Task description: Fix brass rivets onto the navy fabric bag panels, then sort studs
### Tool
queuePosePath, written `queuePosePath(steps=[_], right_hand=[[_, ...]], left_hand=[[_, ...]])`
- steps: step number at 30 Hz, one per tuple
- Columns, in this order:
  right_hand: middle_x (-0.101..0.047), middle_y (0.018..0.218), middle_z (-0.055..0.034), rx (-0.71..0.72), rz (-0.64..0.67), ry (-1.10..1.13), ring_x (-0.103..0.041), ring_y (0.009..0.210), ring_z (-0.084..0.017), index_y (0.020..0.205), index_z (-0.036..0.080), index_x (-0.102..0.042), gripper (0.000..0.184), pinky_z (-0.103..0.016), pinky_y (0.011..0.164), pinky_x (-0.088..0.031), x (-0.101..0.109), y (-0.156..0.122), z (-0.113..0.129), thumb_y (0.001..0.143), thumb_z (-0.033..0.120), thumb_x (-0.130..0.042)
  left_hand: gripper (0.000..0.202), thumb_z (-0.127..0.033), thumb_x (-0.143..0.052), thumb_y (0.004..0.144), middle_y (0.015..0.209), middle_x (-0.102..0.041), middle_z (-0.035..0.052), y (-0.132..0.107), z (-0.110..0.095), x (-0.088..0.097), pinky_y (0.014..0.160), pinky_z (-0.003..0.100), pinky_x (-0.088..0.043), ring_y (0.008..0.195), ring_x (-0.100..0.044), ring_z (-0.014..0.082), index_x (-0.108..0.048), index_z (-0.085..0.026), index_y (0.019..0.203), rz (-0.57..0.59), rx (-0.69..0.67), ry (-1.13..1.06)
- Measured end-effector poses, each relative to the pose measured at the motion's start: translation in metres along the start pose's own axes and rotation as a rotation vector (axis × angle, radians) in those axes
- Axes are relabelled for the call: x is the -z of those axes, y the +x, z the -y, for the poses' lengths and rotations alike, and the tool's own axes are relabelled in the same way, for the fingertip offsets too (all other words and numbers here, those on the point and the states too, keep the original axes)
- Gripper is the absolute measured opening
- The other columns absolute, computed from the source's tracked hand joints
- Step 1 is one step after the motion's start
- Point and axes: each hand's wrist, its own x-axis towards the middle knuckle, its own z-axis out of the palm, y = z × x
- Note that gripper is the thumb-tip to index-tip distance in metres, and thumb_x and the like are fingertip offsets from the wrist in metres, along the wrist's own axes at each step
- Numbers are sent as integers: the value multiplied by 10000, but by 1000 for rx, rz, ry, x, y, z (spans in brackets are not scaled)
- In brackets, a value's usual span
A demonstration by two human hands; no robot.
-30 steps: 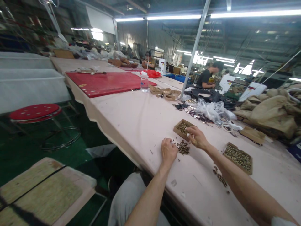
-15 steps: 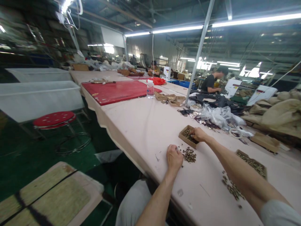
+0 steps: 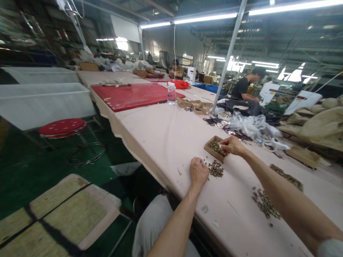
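Observation:
A small cardboard box [image 3: 209,150] full of tiny brass-coloured metal pieces sits on the pale table covering. My right hand [image 3: 232,145] is over its right side, with thumb and fingers pinched together and something small and white showing at the fingertips. What the pinch holds is too small to name. Left of a loose pile of the same metal pieces [image 3: 215,169], my left hand [image 3: 198,172] rests on the table with its fingers curled closed. Whatever those fingers hold is hidden. A second loose heap of metal pieces [image 3: 265,204] lies below my right forearm.
Another box of metal pieces [image 3: 292,179] stands beyond my right forearm. Clear plastic bags [image 3: 248,125] lie along the table's far side, near a metal pole [image 3: 229,53]. Farther up are a water bottle [image 3: 172,94] and a red board [image 3: 128,96]. A red stool [image 3: 63,126] stands left.
My right hand has lifted slightly out of the box's contents, and its pinched fingertips now show. The left hand stays beside the pile. The whole view has shifted a little.

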Motion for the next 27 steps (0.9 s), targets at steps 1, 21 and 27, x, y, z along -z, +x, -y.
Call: queuePosePath(steps=[1,21,27], right_hand=[[-710,628,-37,26,47,15,-681,564,-180,988,104,-719,306,-237,538,-552,-7,-8,2,784,317,-638],[-757,855,-55,190,-59,-275,-644,708,-182,983,144,-784,308,-238,606,-465,-26,-68,25,767,265,-601],[-764,947,-88,21,-302,-264,-677,765,-201,1119,122,-752,428,-268,671,-513,52,-105,-24,776,354,-646]], left_hand=[[179,-44,-522,748,873,-604,69,0,0,0,849,345,-444,916,-575,227,-530,-219,785,-1,1,-1],[170,-52,-524,742,889,-614,72,-1,3,-3,865,345,-449,930,-584,223,-551,-214,787,0,-3,9],[151,-80,-527,759,892,-633,75,7,0,-7,886,346,-460,928,-601,228,-583,-207,819,12,8,7]])
